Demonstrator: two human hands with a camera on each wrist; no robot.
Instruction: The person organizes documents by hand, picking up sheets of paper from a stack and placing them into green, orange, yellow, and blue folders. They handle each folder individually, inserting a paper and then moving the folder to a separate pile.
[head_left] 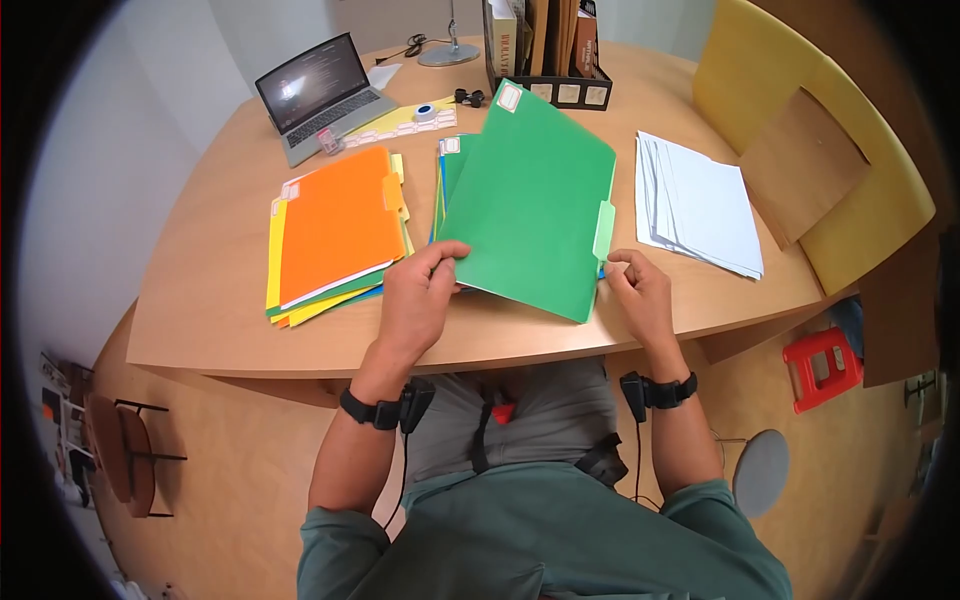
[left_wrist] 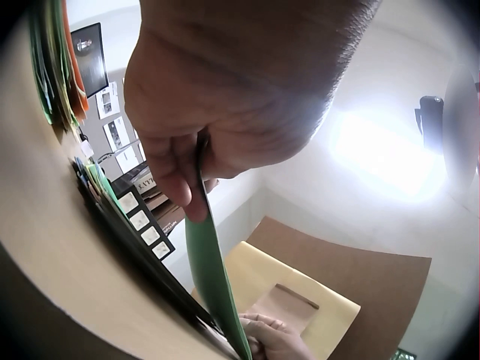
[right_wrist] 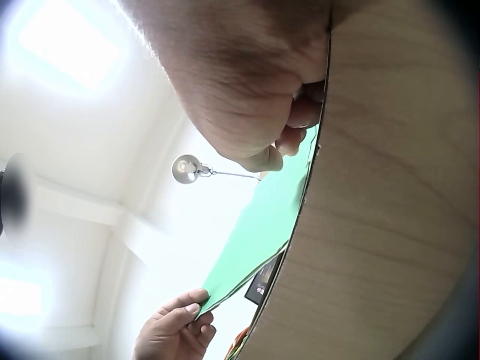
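A green folder (head_left: 535,200) with a white label at its top corner is held tilted above the table, its light green tab on the right side. The left hand (head_left: 418,300) pinches its lower left edge between thumb and fingers; the left wrist view shows this left hand (left_wrist: 217,97) gripping the folder (left_wrist: 208,262) from above. At the right edge, just below the tab, the right hand (head_left: 645,295) has curled fingers on the folder's edge. In the right wrist view the right hand (right_wrist: 240,90) partly hides that contact. Other folders (head_left: 452,165) lie partly hidden beneath.
Left of the green folder lies a stack with an orange folder (head_left: 340,225) on top. White papers (head_left: 700,205) lie to the right, beside a yellow board (head_left: 840,130). Behind are a laptop (head_left: 320,95), a tape roll (head_left: 425,112), a lamp base (head_left: 448,54) and a black file holder (head_left: 568,94).
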